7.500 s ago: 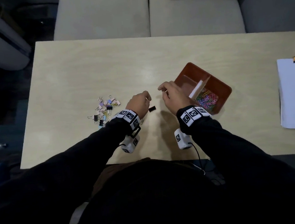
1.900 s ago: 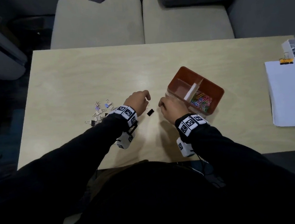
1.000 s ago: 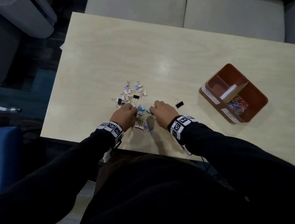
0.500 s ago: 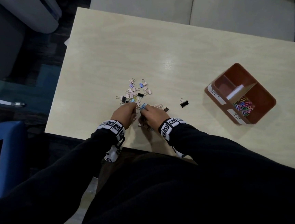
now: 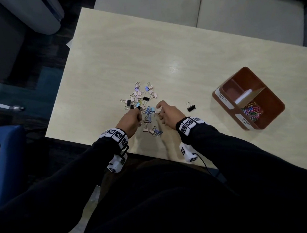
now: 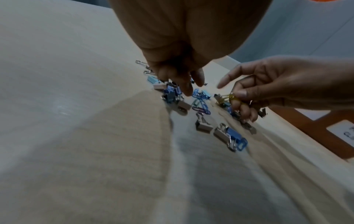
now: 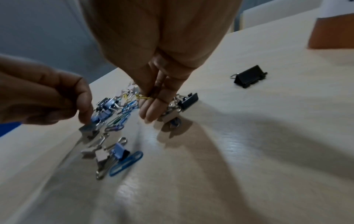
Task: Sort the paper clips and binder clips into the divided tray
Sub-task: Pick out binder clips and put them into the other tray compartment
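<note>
Pale wood makes up the table (image 5: 189,44), and at its near edge both wrists in black sleeves (image 5: 245,154) reach over a scatter of clips (image 5: 142,98). Closest to the person lie a few small binder clips and a blue paper clip (image 7: 126,162), flat on the wood between the two hands. The left hand (image 5: 129,120) has its fingers curled downward, fingertips at a blue binder clip (image 7: 101,115) on the pile's near left edge; whether they pinch it or only touch it cannot be told. The right hand (image 5: 169,115) pinches a yellow paper clip (image 6: 232,97) between thumb and fingers, its other fingers curled down over more clips on the table. Beyond the hands the pile spreads out in pink, purple, blue and black binder clips mixed with coloured paper clips. A single black binder clip (image 5: 191,107) sits apart, just right of the right hand. Further right, well apart from the pile, stands the brown divided tray (image 5: 276,103) with white labels on its near wall. Its nearer compartment holds a heap of coloured paper clips (image 5: 251,112); the farther compartment shows only its brown floor. A white divider (image 5: 243,97) separates the two. Beige seat cushions (image 5: 222,2) lie past the table's far edge.
</note>
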### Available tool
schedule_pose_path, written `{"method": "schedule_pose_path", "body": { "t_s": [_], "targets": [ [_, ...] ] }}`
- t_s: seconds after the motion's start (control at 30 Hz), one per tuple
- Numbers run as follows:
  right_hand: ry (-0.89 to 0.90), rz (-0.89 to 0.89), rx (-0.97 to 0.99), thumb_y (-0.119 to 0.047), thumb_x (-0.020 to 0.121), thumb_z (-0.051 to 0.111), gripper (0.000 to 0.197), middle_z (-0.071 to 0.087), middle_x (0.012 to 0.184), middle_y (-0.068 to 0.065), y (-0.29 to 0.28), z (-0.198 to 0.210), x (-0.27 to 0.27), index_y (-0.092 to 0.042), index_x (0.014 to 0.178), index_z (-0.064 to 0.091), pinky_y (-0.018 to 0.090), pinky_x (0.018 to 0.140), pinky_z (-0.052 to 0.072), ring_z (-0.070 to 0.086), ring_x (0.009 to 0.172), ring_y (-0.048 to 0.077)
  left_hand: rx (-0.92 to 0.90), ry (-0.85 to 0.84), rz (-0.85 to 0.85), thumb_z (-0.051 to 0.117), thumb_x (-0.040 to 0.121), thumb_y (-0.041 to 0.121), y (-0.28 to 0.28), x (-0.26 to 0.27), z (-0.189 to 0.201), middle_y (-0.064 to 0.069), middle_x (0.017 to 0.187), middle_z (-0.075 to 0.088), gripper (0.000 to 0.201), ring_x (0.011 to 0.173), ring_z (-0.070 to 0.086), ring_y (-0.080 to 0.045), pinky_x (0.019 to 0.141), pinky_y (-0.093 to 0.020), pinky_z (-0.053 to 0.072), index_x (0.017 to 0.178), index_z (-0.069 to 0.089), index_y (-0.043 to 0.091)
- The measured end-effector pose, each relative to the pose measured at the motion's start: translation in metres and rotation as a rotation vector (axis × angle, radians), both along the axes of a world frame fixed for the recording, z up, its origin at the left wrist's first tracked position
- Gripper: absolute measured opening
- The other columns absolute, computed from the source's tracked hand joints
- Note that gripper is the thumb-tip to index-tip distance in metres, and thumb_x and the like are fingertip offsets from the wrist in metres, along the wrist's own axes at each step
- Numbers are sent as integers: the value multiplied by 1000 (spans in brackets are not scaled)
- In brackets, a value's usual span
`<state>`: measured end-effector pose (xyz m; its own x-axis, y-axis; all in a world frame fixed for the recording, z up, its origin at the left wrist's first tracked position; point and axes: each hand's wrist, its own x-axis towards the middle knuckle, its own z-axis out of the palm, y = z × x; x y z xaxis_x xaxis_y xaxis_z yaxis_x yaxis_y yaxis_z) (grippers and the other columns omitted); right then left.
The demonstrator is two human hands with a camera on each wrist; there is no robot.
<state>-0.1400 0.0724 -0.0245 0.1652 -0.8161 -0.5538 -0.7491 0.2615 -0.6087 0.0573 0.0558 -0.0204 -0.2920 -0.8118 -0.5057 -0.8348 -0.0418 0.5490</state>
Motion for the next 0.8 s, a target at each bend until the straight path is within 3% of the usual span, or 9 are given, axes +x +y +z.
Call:
{"method": "schedule_pose_path", "body": {
  "t_s": [0.07, 0.13, 0.2, 0.33, 0.47, 0.57, 0.7, 0.8],
  "targets": [
    [-147, -153, 101, -2, 93, 41, 37, 62, 87, 10, 1, 2, -4, -17, 125, 53, 34, 63, 53, 60, 69, 28, 18, -15, -31, 45, 90, 15, 0, -5, -3, -8, 84, 50, 11, 79, 48, -24, 72, -35, 39, 81, 51, 12],
    [-253, -329, 179, -1, 96, 37, 32, 56, 75, 6, 4, 8, -8, -11, 112, 63, 20, 48, 44, 53, 55, 20, -61, -72, -74, 51, 94, 19, -1, -7, -5, -5, 91, 50, 9, 82, 49, -25, 71, -33, 39, 91, 52, 10],
    [-302, -443, 223, -3, 98, 35, 30, 54, 68, 6, 7, 11, -12, -6, 102, 64, 15, 40, 38, 53, 44, 13, -125, -110, -134, 60, 91, 25, 0, -8, -10, -5, 100, 51, 19, 89, 51, -25, 75, -34, 45, 100, 51, 11],
    [-334, -454, 174, -2, 100, 31, 34, 63, 69, 9, 14, 5, -16, -9, 91, 63, 21, 45, 41, 62, 52, 16, -149, -180, -198, 68, 85, 28, 1, -14, -18, -8, 107, 51, 29, 93, 53, -28, 76, -37, 50, 102, 50, 12],
    [-444, -589, 156, 15, 90, 28, 37, 61, 74, 16, 14, 7, -18, -2, 76, 57, 22, 44, 50, 61, 46, 13, -169, -181, -234, 62, 89, 18, 3, -21, -17, -10, 108, 51, 15, 92, 53, -29, 73, -37, 48, 98, 53, 10],
    [-493, -680, 179, 16, 86, 24, 37, 63, 74, 17, 13, 7, -19, -3, 76, 54, 25, 43, 52, 59, 46, 15, -158, -167, -241, 54, 91, 13, 4, -20, -18, -10, 106, 51, 6, 91, 53, -31, 73, -40, 49, 95, 52, 9],
    [-530, -719, 174, 9, 90, 32, 28, 61, 70, 13, 15, 8, -20, -6, 79, 53, 27, 43, 50, 54, 46, 16, -111, -101, -215, 51, 92, 7, 4, -20, -11, -11, 97, 54, 13, 85, 53, -31, 71, -40, 45, 85, 42, 13],
    [-342, -561, 102, -11, 92, 52, 9, 59, 67, 2, 18, 3, -20, -10, 84, 57, 24, 48, 41, 49, 46, 11, -93, -17, -131, 52, 90, 4, 1, -17, -2, -11, 89, 57, 14, 78, 54, -29, 66, -35, 42, 82, 44, 12]
  ]
}}
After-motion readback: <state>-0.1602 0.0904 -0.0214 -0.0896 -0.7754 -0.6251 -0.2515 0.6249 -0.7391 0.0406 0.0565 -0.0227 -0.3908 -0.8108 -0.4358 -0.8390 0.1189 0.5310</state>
